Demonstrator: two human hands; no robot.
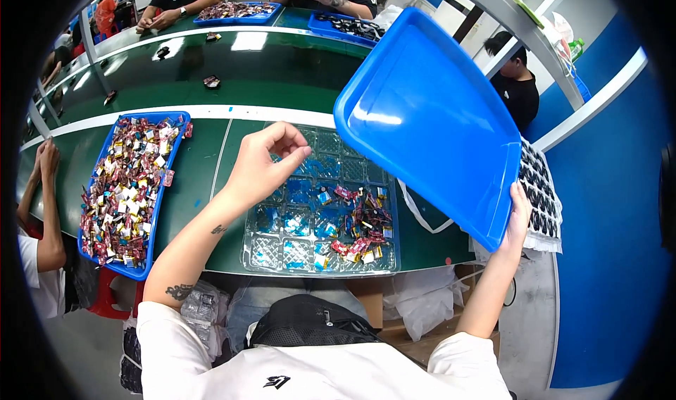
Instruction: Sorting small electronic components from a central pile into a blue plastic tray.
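Note:
My right hand [520, 217] grips the lower right corner of a blue plastic tray [436, 118], which is tilted up on its side with its bare inner face toward me. My left hand [271, 157] hovers over a clear blister tray [265, 252] with many square pockets. Its fingers are curled toward the thumb; whether anything small is between them I cannot make out. On the right part of the blister tray lies a loose pile of small red, white and yellow parts [362, 224]. Bits of blue film [297, 222] show in its middle pockets.
To the left stands a blue tray [150, 248] heaped with similar small parts. Beyond the white rail runs a green belt [274, 69] with a few scattered pieces. Co-workers sit across and at the left. A stack of trays with black parts [541, 196] stands at right, by a metal frame.

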